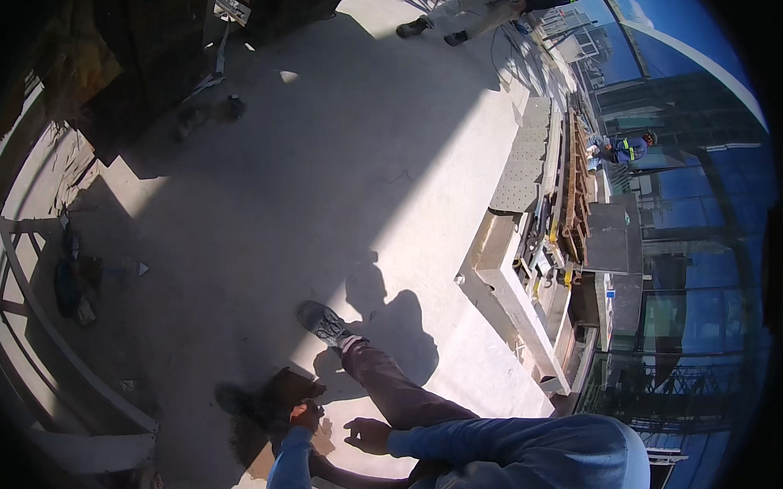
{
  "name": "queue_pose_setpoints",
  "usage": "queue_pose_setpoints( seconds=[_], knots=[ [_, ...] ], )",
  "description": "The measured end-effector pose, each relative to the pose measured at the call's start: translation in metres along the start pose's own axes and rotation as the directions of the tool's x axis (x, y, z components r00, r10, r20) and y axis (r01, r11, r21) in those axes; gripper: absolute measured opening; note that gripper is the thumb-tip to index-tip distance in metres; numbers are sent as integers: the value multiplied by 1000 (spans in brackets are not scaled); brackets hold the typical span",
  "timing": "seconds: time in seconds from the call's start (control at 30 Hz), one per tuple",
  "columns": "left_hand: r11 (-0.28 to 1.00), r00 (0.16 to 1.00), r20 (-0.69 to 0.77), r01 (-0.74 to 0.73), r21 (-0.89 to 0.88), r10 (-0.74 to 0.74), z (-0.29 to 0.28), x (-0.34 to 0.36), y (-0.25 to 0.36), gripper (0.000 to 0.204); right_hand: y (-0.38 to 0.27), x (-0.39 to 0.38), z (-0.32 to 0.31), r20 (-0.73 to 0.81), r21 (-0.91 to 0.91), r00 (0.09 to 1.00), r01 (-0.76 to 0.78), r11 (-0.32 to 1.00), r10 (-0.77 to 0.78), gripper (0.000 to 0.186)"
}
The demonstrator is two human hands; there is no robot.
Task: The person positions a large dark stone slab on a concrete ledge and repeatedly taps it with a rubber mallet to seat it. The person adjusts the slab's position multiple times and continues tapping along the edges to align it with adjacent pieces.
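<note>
My left hand [306,414] is low in the picture, at the end of a blue sleeve. Its fingers are curled closed, and whatever they may hold is too small and shaded to name. Right beside it is a dark brown patch or object [293,386] whose kind I cannot tell. A short gap to the right, my right hand [368,435] hovers with its fingers loosely bent and apart, holding nothing that I can see. Beyond both hands, my leg in dark trousers stretches forward to a grey shoe [322,322] on the concrete floor [315,199].
A pale angled beam [519,305] lies at the right, with perforated panels [525,159] and a rusty ladder-like frame [576,186] behind it. A white metal frame [69,354] curves along the left. One person [629,149] is by the glass wall; another's legs [469,13] show at the top.
</note>
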State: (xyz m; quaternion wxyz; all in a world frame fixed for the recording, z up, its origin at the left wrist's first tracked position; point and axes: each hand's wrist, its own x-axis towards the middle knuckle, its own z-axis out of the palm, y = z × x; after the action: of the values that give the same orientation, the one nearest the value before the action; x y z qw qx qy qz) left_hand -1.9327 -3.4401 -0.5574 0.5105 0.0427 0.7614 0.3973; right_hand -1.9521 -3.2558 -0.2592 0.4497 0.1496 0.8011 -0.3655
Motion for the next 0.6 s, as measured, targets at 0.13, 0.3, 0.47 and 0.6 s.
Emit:
queue_pose_setpoints(
  seconds=[0.13,0.3,0.47,0.6],
  knots=[
    [847,880,236,-466,258,412,-39,-83,148,40,-25,-43,-65,-225,79,953,227,971,-205,50],
    [657,885,307,-465,593,350,-129,-206,402,30,-19,-142,-116,-586,118,798,255,960,-140,52],
    [559,701,481,-712,425,527,-82,-270,498,20,37,-274,-109,-676,367,737,347,863,-9,41],
    [740,699,666,-587,327,261,29,-349,578,22,89,-399,-76,-810,183,571,461,868,-132,27]
  ],
)
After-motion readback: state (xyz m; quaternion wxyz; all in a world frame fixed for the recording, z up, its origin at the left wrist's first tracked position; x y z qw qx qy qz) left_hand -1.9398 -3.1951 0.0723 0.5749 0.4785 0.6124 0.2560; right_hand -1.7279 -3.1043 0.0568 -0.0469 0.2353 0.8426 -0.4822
